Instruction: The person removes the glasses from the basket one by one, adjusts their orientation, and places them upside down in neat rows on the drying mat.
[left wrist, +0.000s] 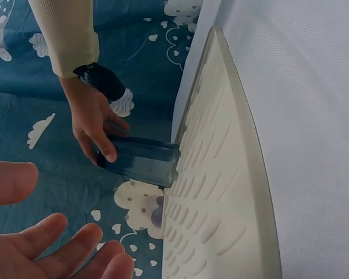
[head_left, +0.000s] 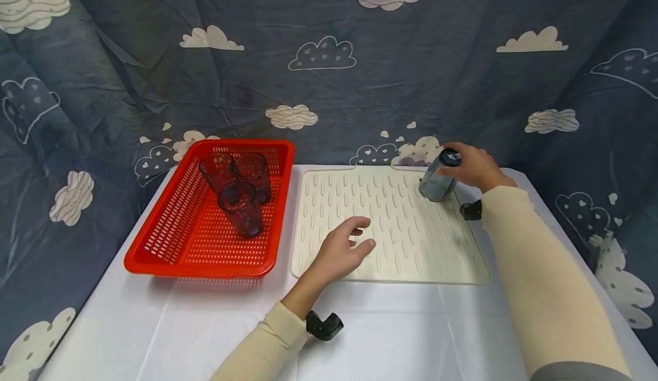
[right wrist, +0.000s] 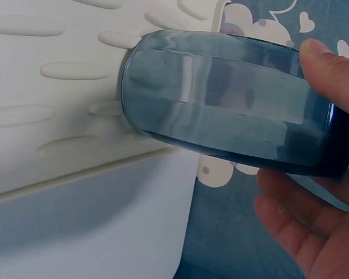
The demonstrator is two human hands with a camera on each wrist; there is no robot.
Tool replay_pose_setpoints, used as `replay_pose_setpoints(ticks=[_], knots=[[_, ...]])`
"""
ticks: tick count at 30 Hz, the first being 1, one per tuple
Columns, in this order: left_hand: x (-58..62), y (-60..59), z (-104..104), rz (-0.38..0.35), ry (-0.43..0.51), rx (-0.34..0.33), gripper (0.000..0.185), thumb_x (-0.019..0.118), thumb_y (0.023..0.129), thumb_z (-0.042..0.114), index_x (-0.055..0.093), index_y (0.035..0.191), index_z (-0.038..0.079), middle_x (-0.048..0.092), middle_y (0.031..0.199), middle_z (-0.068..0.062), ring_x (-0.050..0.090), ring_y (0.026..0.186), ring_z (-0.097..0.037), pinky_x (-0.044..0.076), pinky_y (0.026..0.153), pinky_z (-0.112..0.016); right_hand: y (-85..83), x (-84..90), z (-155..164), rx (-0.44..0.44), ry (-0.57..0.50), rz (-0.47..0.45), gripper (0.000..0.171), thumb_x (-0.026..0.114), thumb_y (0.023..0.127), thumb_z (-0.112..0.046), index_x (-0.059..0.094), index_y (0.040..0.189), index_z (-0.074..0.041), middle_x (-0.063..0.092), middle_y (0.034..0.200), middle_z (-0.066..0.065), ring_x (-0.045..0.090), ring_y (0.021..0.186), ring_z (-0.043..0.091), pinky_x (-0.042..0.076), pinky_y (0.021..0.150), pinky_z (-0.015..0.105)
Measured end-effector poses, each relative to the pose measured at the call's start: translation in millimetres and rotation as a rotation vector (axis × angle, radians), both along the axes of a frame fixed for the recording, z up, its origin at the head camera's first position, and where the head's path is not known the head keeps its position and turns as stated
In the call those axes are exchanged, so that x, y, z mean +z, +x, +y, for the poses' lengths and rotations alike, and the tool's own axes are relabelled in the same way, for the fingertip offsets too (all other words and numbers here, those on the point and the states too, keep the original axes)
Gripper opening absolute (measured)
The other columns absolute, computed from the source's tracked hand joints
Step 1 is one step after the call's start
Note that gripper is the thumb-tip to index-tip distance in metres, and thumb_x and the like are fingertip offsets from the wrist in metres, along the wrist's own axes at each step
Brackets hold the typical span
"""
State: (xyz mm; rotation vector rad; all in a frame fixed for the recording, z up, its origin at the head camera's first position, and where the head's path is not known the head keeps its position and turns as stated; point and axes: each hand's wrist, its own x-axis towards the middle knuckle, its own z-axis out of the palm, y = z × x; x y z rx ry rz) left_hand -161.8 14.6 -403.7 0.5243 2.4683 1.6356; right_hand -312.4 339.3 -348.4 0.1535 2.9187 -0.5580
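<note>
I see no readable writing anywhere. My right hand [head_left: 475,167] grasps a blue-grey tumbler [head_left: 438,177], tilted, on the far right of the cream drying mat [head_left: 390,255]. My left hand [head_left: 341,252] rests released on the mat's near edge. A white tablecloth [head_left: 169,324] covers the table; a cloud-print cloth [head_left: 319,55] hangs behind.

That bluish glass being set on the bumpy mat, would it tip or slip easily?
The glass stands tilted in the right hand, rim on the ribbed mat, so it would probably topple if let go. Its glossy wall looks slippery; its round shape would likely roll.
</note>
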Motion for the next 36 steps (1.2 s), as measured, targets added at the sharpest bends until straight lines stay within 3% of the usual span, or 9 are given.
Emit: replay_pose_setpoints(ticks=[12, 20, 25, 32, 36], knots=[[-3.1, 3.7, 3.2, -0.021, -0.019, -0.017, 0.044, 0.06, 0.093, 0.021, 0.055, 0.136, 0.01, 0.06, 0.137, -0.01, 0.057, 0.125, -0.026, 0.05, 0.103, -0.046, 4.3, -4.2, -1.5, 0.014, -0.025, 0.034, 0.08, 0.061, 0.095, -0.039, 0.019, 0.159, -0.014, 0.028, 0.154, 0.035, 0.032, 0.135, 0.058, 0.035, 0.105, 0.073], [-6.2, 7.2, -0.7, -0.04, -0.037, -0.014, 0.045, 0.059, 0.094, 0.022, 0.055, 0.137, 0.009, 0.06, 0.138, -0.009, 0.057, 0.127, -0.027, 0.05, 0.104, -0.046, 10.0, -20.6, -6.6, 0.042, -0.034, 0.144, 0.076, 0.059, 0.096, -0.031, 0.02, 0.158, -0.013, 0.032, 0.146, 0.038, 0.038, 0.129, 0.056, 0.038, 0.102, 0.071], [-6.3, 8.1, -1.0, -0.036, -0.057, -0.012, 0.044, 0.06, 0.094, 0.022, 0.056, 0.136, 0.011, 0.06, 0.138, -0.006, 0.057, 0.126, -0.025, 0.051, 0.103, -0.044, 11.0, -28.5, -7.6, 0.032, -0.033, 0.149, 0.078, 0.059, 0.096, -0.031, 0.017, 0.159, -0.015, 0.028, 0.15, 0.038, 0.033, 0.133, 0.058, 0.035, 0.105, 0.072], [-3.1, 6.2, -2.0, -0.039, -0.05, -0.019, 0.044, 0.06, 0.094, 0.021, 0.056, 0.136, 0.011, 0.06, 0.138, -0.006, 0.056, 0.127, -0.027, 0.05, 0.104, -0.047, 10.1, -18.0, 0.6, 0.065, -0.062, 0.07, 0.084, 0.055, 0.097, -0.044, 0.007, 0.16, -0.014, 0.018, 0.154, 0.04, 0.026, 0.138, 0.059, 0.029, 0.107, 0.075], [-0.9, 4.3, -4.4, -0.025, -0.054, -0.008, 0.044, 0.06, 0.094, 0.021, 0.056, 0.136, 0.011, 0.06, 0.138, -0.006, 0.057, 0.126, -0.026, 0.05, 0.103, -0.046, 7.4, -11.3, -0.1, 0.073, -0.068, 0.082, 0.087, 0.05, 0.097, -0.054, 0.005, 0.16, -0.014, 0.015, 0.155, 0.04, 0.022, 0.139, 0.06, 0.025, 0.109, 0.076]])
